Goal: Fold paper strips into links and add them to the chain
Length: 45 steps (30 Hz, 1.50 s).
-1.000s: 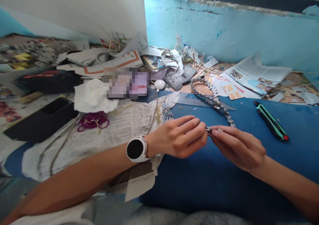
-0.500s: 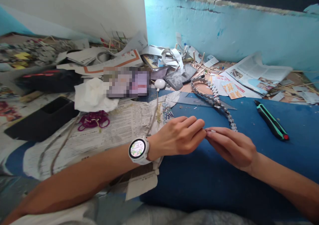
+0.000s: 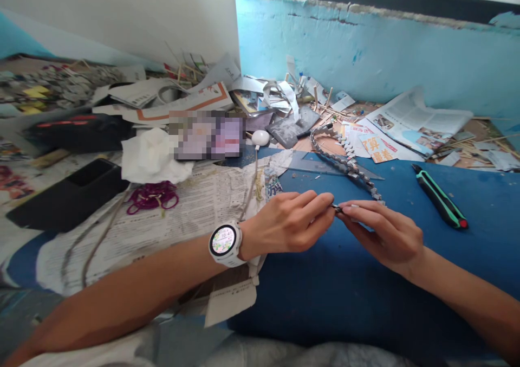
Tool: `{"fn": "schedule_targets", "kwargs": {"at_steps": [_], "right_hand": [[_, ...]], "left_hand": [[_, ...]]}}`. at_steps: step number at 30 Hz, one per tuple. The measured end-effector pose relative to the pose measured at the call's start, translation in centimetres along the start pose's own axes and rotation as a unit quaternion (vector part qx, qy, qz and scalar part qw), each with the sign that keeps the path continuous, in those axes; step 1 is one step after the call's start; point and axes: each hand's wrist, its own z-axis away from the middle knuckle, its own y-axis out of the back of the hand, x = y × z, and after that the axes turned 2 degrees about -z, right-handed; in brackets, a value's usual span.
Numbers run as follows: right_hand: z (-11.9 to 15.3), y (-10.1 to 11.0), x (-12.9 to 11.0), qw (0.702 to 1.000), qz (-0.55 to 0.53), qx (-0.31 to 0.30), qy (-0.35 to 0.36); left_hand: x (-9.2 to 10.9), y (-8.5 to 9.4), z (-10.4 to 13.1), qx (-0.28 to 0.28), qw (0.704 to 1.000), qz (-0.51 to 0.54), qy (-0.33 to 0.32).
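Observation:
A small dark-and-white folded paper piece (image 3: 336, 207) is pinched between the fingertips of both hands, over the blue tabletop. My left hand (image 3: 294, 220), with a white watch on its wrist, is closed on the left side of it. From the other side my right hand (image 3: 384, 237) grips it between thumb and fingers. A zigzag chain of folded paper (image 3: 351, 167) curves across the table and runs behind my right fingers. Whether the pinched piece joins the chain is hidden. Under the chain lies a clear triangular ruler (image 3: 300, 162).
A black and green utility knife (image 3: 441, 196) lies right of my hands. To the left are newspaper (image 3: 195, 193), purple cord (image 3: 152, 196), crumpled tissue (image 3: 152, 155) and a black case (image 3: 69, 193). Paper scraps and thin sticks (image 3: 327, 104) lie along the wall.
My fingertips have parted slightly, so more of the small folded piece shows between them. My right fingers have lifted a little and the chain's near end has shifted up.

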Motion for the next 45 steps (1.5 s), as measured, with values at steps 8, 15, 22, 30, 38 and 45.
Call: {"fn": "schedule_targets", "kwargs": {"at_steps": [8,15,22,30,38,45], "right_hand": [[0.0,0.1,0.1,1.000,-0.015,-0.013,-0.008],[-0.1,0.1,0.3,0.999,-0.030,-0.034,0.006],[0.0,0.0,0.2,0.999,-0.036,-0.030,-0.003],[-1.4,0.7,-0.3,0.991,-0.113,0.022,-0.069],[-1.1,1.1,0.1,0.968,-0.215,-0.023,-0.128],[-0.8,1.3,0.1,0.949,-0.246,0.017,-0.198]], "left_hand": [[0.1,-0.5,0.1,-0.015,1.000,-0.012,-0.004],[0.0,-0.3,0.4,-0.012,1.000,-0.004,-0.025],[-0.1,-0.2,0.2,-0.039,0.997,0.061,-0.002],[0.1,-0.8,0.0,-0.021,0.827,0.486,0.281],[0.0,-0.8,-0.2,0.011,0.715,0.597,0.364],[-0.1,-1.2,0.0,0.030,0.702,0.609,0.367]]}}
